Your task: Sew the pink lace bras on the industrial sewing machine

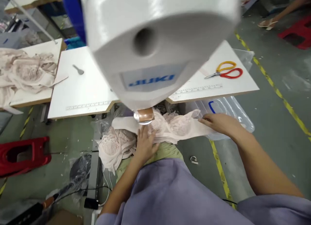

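The left hand (145, 145) lies with its fingers spread on the lower edge of the pale pink bra (179, 126), just below the JUKI sewing machine head (150, 50). The right hand (218, 122) pinches the bra's far right end between thumb and fingers. The bra stretches between the hands over the person's lap, in front of the white tabletop (80, 66).
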A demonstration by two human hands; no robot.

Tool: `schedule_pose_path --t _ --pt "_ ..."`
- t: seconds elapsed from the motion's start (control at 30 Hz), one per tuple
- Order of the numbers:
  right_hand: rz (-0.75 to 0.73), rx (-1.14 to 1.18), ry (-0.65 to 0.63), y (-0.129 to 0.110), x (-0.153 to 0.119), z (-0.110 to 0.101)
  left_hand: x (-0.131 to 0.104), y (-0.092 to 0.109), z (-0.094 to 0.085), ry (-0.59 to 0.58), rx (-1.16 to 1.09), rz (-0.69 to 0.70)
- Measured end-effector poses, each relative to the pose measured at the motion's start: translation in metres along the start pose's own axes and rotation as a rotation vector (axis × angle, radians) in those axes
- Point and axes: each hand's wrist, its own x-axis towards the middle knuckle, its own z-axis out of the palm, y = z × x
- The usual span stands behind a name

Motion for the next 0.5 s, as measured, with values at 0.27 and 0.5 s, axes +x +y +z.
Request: schedule_pose_path --t 0.27,0.5 --pt "-0.404 0.22 0.086 -0.113 0.03 0.124 -0.056 -0.091 -0.067 0.028 0.398 -0.729" --pt "-0.386 0.283 0.111 -0.158 0.021 0.133 -0.09 -0.101 -0.089 -0.138 0.438 -0.69"
